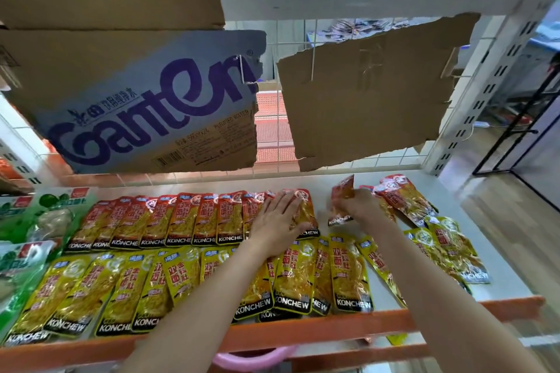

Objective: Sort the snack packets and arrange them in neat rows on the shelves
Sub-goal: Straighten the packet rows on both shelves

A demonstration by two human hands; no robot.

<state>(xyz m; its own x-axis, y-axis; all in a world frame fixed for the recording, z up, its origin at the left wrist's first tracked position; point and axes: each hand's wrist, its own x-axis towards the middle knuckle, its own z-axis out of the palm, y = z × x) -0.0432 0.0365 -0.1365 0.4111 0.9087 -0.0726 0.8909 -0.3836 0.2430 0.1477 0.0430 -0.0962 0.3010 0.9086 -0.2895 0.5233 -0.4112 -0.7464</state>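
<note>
the left hand (280, 221) lies spread flat on the far red row (194, 218). the right hand (359, 206) pinches a red packet (341, 200). best overlap it squarely at the row's right end, label upright.

On the shelf (348, 188), 1 packet row (181, 218) lies behind another row (181, 285); loose packets (436, 230) lie toward its right edge.

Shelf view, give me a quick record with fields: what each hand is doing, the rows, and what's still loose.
left hand: flat on the last red packet of the back row
right hand: grips a red packet lifted off the shelf
back row: red packets
front row: yellow packets
loose: red and yellow packets lying unaligned at the right
far left: green packets
</note>
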